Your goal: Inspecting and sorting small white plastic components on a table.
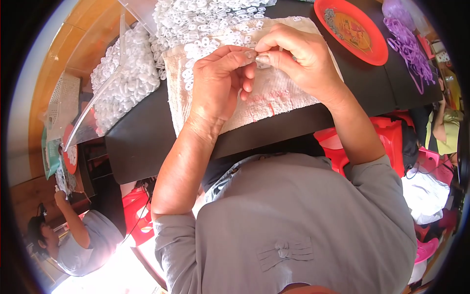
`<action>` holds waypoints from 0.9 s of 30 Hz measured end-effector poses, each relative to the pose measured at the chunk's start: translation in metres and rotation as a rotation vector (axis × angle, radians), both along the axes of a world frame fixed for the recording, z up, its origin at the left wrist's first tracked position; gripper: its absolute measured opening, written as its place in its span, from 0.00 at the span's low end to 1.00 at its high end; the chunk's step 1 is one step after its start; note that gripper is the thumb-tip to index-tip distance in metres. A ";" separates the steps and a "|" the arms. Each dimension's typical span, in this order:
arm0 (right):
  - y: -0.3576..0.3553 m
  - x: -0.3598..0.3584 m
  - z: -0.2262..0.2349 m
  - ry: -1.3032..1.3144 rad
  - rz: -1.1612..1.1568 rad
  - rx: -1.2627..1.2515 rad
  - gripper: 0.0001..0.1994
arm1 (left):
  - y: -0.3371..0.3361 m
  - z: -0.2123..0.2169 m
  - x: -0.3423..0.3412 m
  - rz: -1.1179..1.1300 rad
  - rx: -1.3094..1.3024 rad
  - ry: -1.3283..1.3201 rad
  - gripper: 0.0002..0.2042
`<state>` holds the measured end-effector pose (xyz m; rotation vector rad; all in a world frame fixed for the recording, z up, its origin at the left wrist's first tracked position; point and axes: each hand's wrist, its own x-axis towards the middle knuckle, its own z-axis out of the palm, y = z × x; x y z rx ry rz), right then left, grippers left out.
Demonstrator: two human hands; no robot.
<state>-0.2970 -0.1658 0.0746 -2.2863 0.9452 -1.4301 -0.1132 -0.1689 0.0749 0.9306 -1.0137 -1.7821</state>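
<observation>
Head view: left hand (218, 73) and right hand (306, 56) over one towel (293, 95)

Both pinch thumb to forefinger, tips meeting; what they hold, I cannot tell. Two heaps of white plastic pieces (188, 22) lie toward the worktop's (142, 147) far and left edges; one red plate (378, 58) rests rightward.

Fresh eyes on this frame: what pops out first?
First, the heap of small white pieces at the top, spilling onto the pale towel. Then the left hand and right hand, fingertips together over that towel; anything pinched there is too small to identify. At upper right, the red plate and tangled purple strips stand out against the dark table.
</observation>
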 end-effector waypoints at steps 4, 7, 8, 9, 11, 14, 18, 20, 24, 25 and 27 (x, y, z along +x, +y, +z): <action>0.001 0.003 -0.001 -0.086 0.026 0.072 0.04 | -0.001 0.005 0.003 0.056 -0.045 0.015 0.07; 0.004 0.000 0.003 -0.268 0.046 0.311 0.02 | -0.010 0.011 0.016 0.251 -0.077 0.086 0.08; 0.006 0.000 0.005 -0.349 0.043 0.451 0.01 | -0.010 0.018 0.022 0.309 -0.085 0.094 0.08; 0.009 0.000 0.010 -0.355 0.056 0.448 0.01 | -0.009 0.024 0.030 0.335 -0.118 0.092 0.08; 0.015 0.002 0.021 -0.290 0.071 0.555 0.01 | -0.001 0.033 0.043 0.333 -0.162 0.055 0.07; 0.018 0.008 0.023 -0.190 0.171 0.613 0.02 | 0.013 0.029 0.052 0.312 -0.226 -0.281 0.07; 0.009 0.024 0.014 0.100 0.269 0.569 0.03 | 0.018 -0.010 0.079 0.292 -0.256 -0.566 0.04; 0.009 0.032 0.006 0.223 0.288 0.620 0.04 | 0.023 -0.011 0.082 0.311 -0.286 -0.590 0.04; 0.010 0.036 -0.005 0.423 0.268 0.323 0.05 | 0.022 -0.018 0.084 0.351 -0.410 -0.688 0.04; 0.009 0.037 -0.004 0.420 0.275 0.318 0.05 | 0.020 -0.020 0.085 0.359 -0.412 -0.693 0.04; 0.008 0.034 -0.003 0.434 0.285 0.313 0.05 | 0.015 -0.021 0.079 0.362 -0.843 -0.905 0.04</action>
